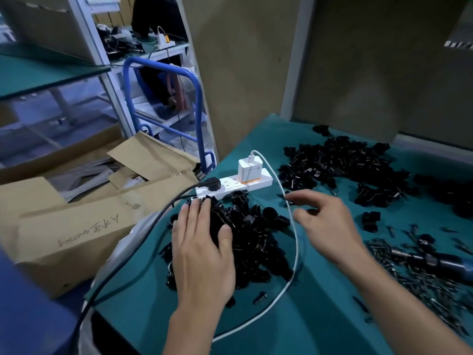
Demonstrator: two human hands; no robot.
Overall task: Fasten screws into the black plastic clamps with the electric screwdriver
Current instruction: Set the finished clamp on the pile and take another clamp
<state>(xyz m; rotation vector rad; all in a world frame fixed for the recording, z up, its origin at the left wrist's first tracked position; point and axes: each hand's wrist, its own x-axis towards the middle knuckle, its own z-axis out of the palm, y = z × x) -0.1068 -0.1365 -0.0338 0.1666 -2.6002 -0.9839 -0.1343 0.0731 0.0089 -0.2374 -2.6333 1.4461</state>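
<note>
- Your left hand (202, 249) is lying flat on the near pile of black clamps (245, 234), fingers straight and thumb out to the side. It's pressing down, not gripping anything.
- Your right hand (325, 224) hovers just right of that pile with loose, spread fingers and nothing in it that I can see. Its fingertips are right at the white cable (297, 254), but I can't tell if they touch it.
- That cable runs from the charger (249, 167) on the power strip (238, 184) and loops around the right side of the pile, so it's in your lane. I'd nudge it clear first so it doesn't drag clamps along or snag your wrist.
- Looks to me like you're at the pick-one-clamp stage. Pin the heap with the flat hand and tease a single clamp out with the other, rather than grabbing a clump.
- Your electric screwdriver (419, 260) lies on the heap of screws (422, 283) off to the right, well apart from both hands, so nothing's being driven yet.
- Farther back on the green mat (320, 324) are the far clamps (340, 167), a bigger spread. Can't tell from here which pile is done.
- When you do drive, seat the screw straight in the hole before hitting the trigger. My guess is small plastic like this spins or strips if you go in crooked.
</note>
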